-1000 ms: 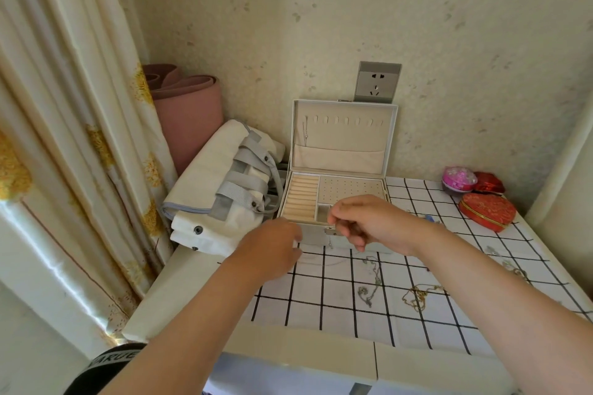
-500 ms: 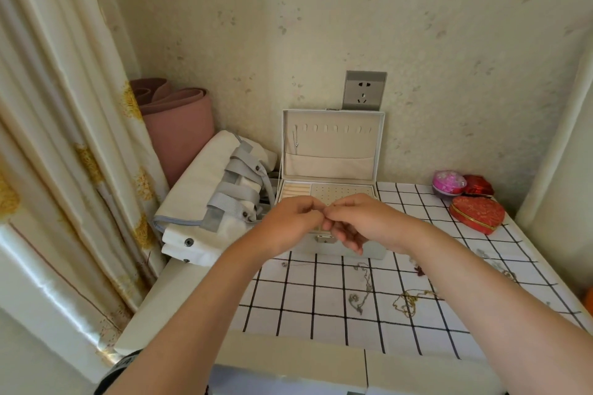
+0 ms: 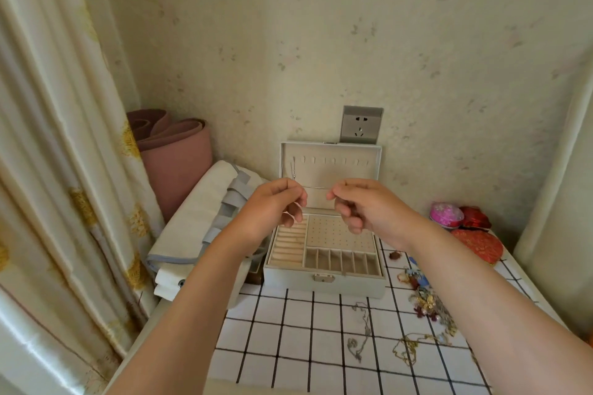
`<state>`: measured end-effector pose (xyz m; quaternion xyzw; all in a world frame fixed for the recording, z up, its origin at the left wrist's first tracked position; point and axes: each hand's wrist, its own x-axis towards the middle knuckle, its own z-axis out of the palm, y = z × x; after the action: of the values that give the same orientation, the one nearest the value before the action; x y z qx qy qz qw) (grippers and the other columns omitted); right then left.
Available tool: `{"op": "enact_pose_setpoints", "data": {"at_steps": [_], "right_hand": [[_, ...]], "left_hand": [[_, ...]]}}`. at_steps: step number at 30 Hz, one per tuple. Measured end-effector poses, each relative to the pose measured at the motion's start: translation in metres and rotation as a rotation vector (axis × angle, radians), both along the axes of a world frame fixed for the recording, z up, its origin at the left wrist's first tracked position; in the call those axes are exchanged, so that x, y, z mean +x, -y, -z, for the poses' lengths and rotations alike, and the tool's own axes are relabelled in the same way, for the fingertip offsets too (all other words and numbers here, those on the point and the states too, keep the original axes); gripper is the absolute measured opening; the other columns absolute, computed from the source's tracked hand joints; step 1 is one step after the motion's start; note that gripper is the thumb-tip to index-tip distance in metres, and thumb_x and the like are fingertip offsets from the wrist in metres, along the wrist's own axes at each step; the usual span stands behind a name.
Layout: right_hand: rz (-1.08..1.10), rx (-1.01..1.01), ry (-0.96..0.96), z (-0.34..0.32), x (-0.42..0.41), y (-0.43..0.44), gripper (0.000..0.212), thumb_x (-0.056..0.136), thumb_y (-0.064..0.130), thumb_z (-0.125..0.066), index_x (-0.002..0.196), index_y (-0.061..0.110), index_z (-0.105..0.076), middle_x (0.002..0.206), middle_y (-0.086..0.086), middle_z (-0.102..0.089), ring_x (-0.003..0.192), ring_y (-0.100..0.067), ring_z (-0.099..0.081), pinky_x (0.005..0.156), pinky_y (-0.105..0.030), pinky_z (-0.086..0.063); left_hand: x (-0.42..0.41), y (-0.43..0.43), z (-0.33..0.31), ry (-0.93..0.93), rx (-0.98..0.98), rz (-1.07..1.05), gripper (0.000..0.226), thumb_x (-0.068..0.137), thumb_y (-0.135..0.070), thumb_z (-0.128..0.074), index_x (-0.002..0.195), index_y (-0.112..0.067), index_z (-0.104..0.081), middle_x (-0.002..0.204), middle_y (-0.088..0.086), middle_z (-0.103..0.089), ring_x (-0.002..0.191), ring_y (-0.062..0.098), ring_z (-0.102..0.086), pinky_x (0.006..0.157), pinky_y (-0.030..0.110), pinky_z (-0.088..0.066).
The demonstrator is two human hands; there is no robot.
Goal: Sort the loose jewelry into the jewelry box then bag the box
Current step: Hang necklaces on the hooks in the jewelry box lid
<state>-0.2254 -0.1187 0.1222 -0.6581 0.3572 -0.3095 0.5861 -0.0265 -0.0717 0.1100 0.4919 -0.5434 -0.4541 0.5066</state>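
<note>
A pale jewelry box (image 3: 324, 282) stands open against the wall, its lid (image 3: 330, 167) upright with a row of hooks; one thin chain hangs at the lid's left. My left hand (image 3: 276, 207) and my right hand (image 3: 362, 205) are raised in front of the lid, each pinching an end of a thin silver chain (image 3: 316, 187) stretched taut between them. Loose jewelry lies on the checked cloth: a silver necklace (image 3: 361, 333), a gold chain (image 3: 407, 348) and a tangle of beaded pieces (image 3: 426, 301). A white bag with grey straps (image 3: 208, 221) lies left of the box.
A rolled pink mat (image 3: 175, 154) stands in the left corner behind the bag. Curtains (image 3: 54, 138) hang at the left. Small pink and red pouches (image 3: 462, 221) sit at the far right by the wall. A wall socket (image 3: 361, 125) is above the box.
Both hands rose from the box's front edge to lid height and drew apart, stretching a thin chain between them. The camera tilted, so the box interior now shows.
</note>
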Motion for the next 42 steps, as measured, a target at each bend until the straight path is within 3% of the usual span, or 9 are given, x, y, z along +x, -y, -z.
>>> {"op": "enact_pose_setpoints", "data": {"at_steps": [6, 8, 11, 14, 26, 33, 37, 39, 42], "right_hand": [[0.231, -0.183, -0.090, -0.009, 0.029, 0.038, 0.015, 0.096, 0.022, -0.063, 0.089, 0.017, -0.074, 0.056, 0.007, -0.044, 0.046, -0.009, -0.035, 0.046, -0.023, -0.029], [0.311, -0.275, -0.101, -0.005, 0.040, 0.056, 0.010, 0.093, 0.025, -0.069, 0.090, 0.020, -0.077, 0.053, 0.018, -0.054, 0.046, 0.000, -0.046, 0.052, -0.017, -0.036], [0.416, -0.390, -0.115, 0.005, 0.058, 0.083, 0.007, 0.088, 0.024, -0.075, 0.083, 0.029, -0.078, 0.072, 0.020, -0.072, 0.067, 0.008, -0.063, 0.071, -0.015, -0.046], [0.521, -0.436, -0.107, 0.016, 0.075, 0.102, 0.017, 0.084, 0.023, -0.079, 0.072, 0.034, -0.075, 0.073, 0.016, -0.073, 0.071, 0.006, -0.066, 0.072, -0.015, -0.048], [0.915, -0.533, -0.053, 0.062, 0.119, 0.154, 0.015, 0.082, 0.024, -0.079, 0.073, 0.016, -0.070, 0.067, 0.012, -0.067, 0.066, -0.001, -0.063, 0.063, -0.015, -0.047], [0.897, -0.535, -0.175, 0.067, 0.118, 0.161, 0.016, 0.082, 0.025, -0.079, 0.073, 0.017, -0.069, 0.067, 0.012, -0.066, 0.067, -0.005, -0.063, 0.065, -0.023, -0.050], [0.807, -0.499, -0.255, 0.075, 0.113, 0.151, 0.014, 0.082, 0.025, -0.079, 0.077, 0.016, -0.070, 0.071, 0.011, -0.067, 0.070, -0.004, -0.063, 0.065, -0.017, -0.047], [0.702, -0.470, -0.304, 0.080, 0.111, 0.143, 0.012, 0.085, 0.026, -0.076, 0.080, 0.016, -0.073, 0.074, 0.009, -0.068, 0.071, -0.004, -0.063, 0.064, -0.015, -0.046], [0.441, -0.342, -0.356, 0.081, 0.108, 0.127, 0.023, 0.096, 0.021, -0.059, 0.080, 0.013, -0.072, 0.076, 0.000, -0.070, 0.066, -0.005, -0.064, 0.066, -0.027, -0.049]], "left_hand": [[0.014, 0.044, 0.000, 0.002, 0.011, -0.155, 0.019, 0.097, -0.015, -0.054, 0.085, -0.010, -0.068, 0.060, -0.003, -0.046, 0.053, 0.013, -0.038, 0.054, 0.025, -0.032], [0.019, 0.059, 0.004, 0.056, -0.006, -0.224, 0.016, 0.094, -0.021, -0.061, 0.087, -0.011, -0.072, 0.058, -0.008, -0.049, 0.051, 0.008, -0.041, 0.052, 0.020, -0.036], [0.027, 0.085, 0.014, 0.118, -0.067, -0.344, 0.017, 0.090, -0.028, -0.069, 0.084, -0.012, -0.074, 0.067, 0.000, -0.063, 0.057, 0.002, -0.054, 0.059, 0.014, -0.047], [0.031, 0.106, 0.026, 0.238, -0.087, -0.456, 0.015, 0.086, -0.035, -0.072, 0.077, -0.023, -0.073, 0.068, -0.006, -0.067, 0.061, 0.001, -0.058, 0.064, 0.021, -0.051], [0.022, 0.159, 0.046, 0.429, -0.085, -0.710, 0.034, 0.087, -0.044, -0.063, 0.063, -0.021, -0.059, 0.058, -0.007, -0.060, 0.060, 0.012, -0.058, 0.053, 0.026, -0.045], [0.026, 0.165, 0.055, 0.531, -0.080, -0.698, 0.035, 0.090, -0.038, -0.062, 0.063, -0.017, -0.058, 0.055, -0.004, -0.058, 0.056, 0.015, -0.056, 0.052, 0.029, -0.046], [0.031, 0.158, 0.057, 0.561, -0.072, -0.603, 0.024, 0.090, -0.033, -0.063, 0.074, -0.017, -0.068, 0.067, -0.005, -0.066, 0.064, 0.012, -0.061, 0.057, 0.028, -0.050], [0.036, 0.154, 0.057, 0.508, -0.044, -0.505, 0.016, 0.090, -0.028, -0.064, 0.083, -0.018, -0.073, 0.073, -0.005, -0.069, 0.070, 0.012, -0.065, 0.062, 0.027, -0.052], [0.038, 0.147, 0.053, 0.290, 0.024, -0.341, 0.012, 0.090, -0.018, -0.063, 0.085, -0.020, -0.073, 0.071, -0.003, -0.072, 0.069, 0.015, -0.069, 0.074, 0.036, -0.059]]}}
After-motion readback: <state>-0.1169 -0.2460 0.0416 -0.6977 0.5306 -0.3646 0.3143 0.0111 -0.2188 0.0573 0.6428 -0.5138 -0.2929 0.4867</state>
